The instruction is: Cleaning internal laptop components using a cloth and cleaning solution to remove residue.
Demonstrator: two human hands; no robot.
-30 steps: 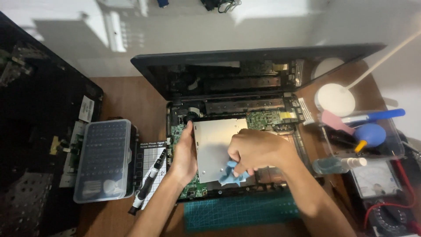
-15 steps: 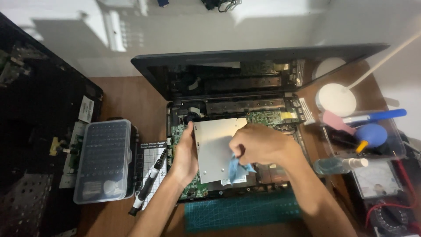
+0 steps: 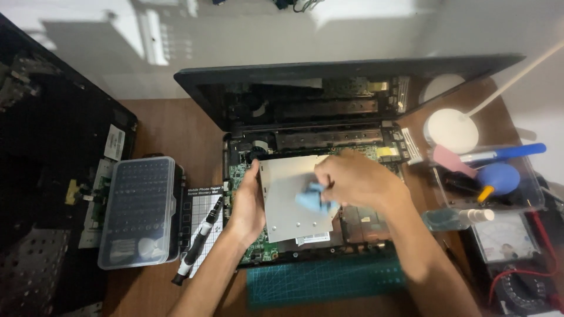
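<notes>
Standing next to this person's bench: the left hand point(image 3: 249, 205) has its fingers closed along the left edge of a flat silver drive point(image 3: 288, 199), pinning it against the opened laptop point(image 3: 352, 117) in the middle of the frame. The right hand point(image 3: 352, 179) has its fingers pinched tight around a wad of blue cloth point(image 3: 314, 198), pressed onto the top of the drive.

The drive looks like thin sheet metal, so I'd guess light and stiff but easy to dent or bend, and smooth enough to slide around. Holding it by the edges like the left hand does seems the safe way. The cloth is soft and floppy, fine to bunch up anywhere.

Stuff around: the green board point(image 3: 258, 249) sits right under the drive, so there's fragile stuff beneath. A green mat point(image 3: 323, 282) lies at the lower centre. Left of the laptop there's a clear bit case point(image 3: 140, 211) and a black screwdriver point(image 3: 198, 240) lying on a grid sheet. On the right, a clear tray point(image 3: 529, 194) with a blue blower point(image 3: 498, 178), plus a small bottle point(image 3: 455, 218) close to the right forearm, which looks easy to knock. A meter point(image 3: 505, 238) sits at the lower right of the surface.
</notes>
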